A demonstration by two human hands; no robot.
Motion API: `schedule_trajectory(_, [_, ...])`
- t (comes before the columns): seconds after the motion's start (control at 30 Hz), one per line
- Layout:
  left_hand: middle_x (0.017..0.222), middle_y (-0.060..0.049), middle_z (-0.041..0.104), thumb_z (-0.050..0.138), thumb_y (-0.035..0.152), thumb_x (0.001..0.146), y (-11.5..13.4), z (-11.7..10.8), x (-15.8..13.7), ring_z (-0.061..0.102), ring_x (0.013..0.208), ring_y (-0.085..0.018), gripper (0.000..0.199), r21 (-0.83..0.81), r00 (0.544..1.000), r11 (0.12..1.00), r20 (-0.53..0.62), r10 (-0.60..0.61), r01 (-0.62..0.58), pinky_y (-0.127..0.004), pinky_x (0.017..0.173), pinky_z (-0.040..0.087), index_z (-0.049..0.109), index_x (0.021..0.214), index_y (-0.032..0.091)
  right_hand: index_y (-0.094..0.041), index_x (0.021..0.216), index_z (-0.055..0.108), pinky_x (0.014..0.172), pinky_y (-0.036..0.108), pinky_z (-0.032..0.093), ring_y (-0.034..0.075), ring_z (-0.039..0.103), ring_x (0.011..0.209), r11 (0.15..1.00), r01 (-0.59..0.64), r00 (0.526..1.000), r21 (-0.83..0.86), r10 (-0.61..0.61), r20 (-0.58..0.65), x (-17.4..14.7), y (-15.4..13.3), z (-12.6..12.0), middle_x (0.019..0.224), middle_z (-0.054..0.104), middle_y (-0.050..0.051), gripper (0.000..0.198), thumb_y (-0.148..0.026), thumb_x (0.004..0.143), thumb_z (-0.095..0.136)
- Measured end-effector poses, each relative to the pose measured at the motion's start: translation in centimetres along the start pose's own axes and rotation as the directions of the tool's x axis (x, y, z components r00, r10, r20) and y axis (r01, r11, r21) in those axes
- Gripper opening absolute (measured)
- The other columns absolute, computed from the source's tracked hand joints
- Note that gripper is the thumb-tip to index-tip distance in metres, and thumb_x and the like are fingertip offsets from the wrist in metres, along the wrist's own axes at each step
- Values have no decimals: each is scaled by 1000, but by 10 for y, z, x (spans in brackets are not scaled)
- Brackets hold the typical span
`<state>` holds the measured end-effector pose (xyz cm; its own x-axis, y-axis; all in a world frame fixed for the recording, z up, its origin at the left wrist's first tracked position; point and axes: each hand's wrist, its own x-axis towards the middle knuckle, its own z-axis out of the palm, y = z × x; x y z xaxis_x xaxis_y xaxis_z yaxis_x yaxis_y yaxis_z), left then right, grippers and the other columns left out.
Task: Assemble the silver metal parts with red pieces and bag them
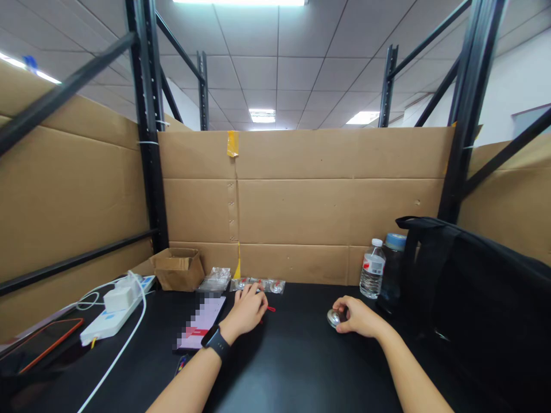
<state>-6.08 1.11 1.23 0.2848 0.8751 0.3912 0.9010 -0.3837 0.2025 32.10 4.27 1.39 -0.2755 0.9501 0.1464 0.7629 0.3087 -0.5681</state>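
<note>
My right hand [359, 316] grips a small round, shiny metal disc-like object [333, 318] between thumb and fingers, low over the black table. Its exact kind does not show. My left hand [249, 307], with a dark watch on the wrist, reaches to the far middle of the table, its fingers curled downward. Whatever lies under those fingers is mostly hidden. A bit of red cord [271, 309] pokes out beside them. Just beyond the left fingers lie small clear plastic packets [275, 286] in a row. Left of that hand is a phone [202, 327] with a lit, partly pixelated screen.
An open cardboard box [178, 272] and more clear packets [216, 279] stand at the back left. A power strip [112, 312] with white cables and an orange-edged device [41, 344] lie left. A water bottle [372, 272], a blue-lidded bottle [392, 269] and a black bag [473, 310] occupy the right.
</note>
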Motion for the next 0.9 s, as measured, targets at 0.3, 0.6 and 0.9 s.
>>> schedule_trajectory(0.3, [127, -7, 62, 58, 24, 88, 8, -10, -2, 47, 126, -34, 16, -17, 999, 999, 39, -26, 27, -54, 100, 38, 74, 85, 25, -18, 100, 72, 77, 27, 48, 18, 62, 84, 999, 0, 1000, -46, 0, 14, 0, -3, 5, 101, 69, 6, 46, -18, 55, 83])
schedule_trajectory(0.6, [121, -7, 65, 62, 22, 84, 8, -12, -3, 49, 124, -33, 16, -27, 999, 1000, 43, -10, 11, -53, 100, 36, 76, 79, 26, -17, 103, 73, 78, 27, 48, 18, 63, 83, 999, -12, 1000, -30, 13, 19, 5, 11, 11, 100, 69, 6, 47, -17, 57, 82])
schedule_trajectory(0.9, [125, -6, 64, 60, 28, 85, 6, -10, -2, 47, 126, -30, 17, 7, 996, 999, 85, -39, 38, -47, 102, 34, 77, 82, 26, -15, 112, 73, 82, 29, 49, 19, 65, 87, 998, -25, 998, -58, 28, 48, 5, 6, 10, 105, 69, 9, 51, -25, 63, 81])
